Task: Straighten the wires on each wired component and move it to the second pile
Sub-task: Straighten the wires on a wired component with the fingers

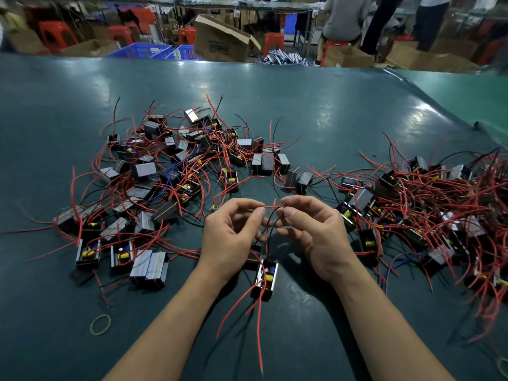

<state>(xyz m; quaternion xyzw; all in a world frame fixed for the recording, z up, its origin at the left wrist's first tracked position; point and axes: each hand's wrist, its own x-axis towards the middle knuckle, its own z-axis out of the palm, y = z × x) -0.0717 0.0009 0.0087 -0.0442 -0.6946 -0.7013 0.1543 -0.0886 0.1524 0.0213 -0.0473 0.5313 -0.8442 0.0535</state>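
Below, I see a glossy dark-green table, with cardboard boxes and red stools beyond. My left hand and right hand each pinch wires of the component hanging between two piles. The right pile is cut off at the edge.

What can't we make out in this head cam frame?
- Right pile: cut off by the right frame edge, extent unknown.
- Second component below the left hand: mostly hidden by the palm.
- Wire ends pinched between both hands' fingers: covered by the right hand too.
- Markings on the hanging component: too small.
- Rubber band, bottom right: clipped by the edge.
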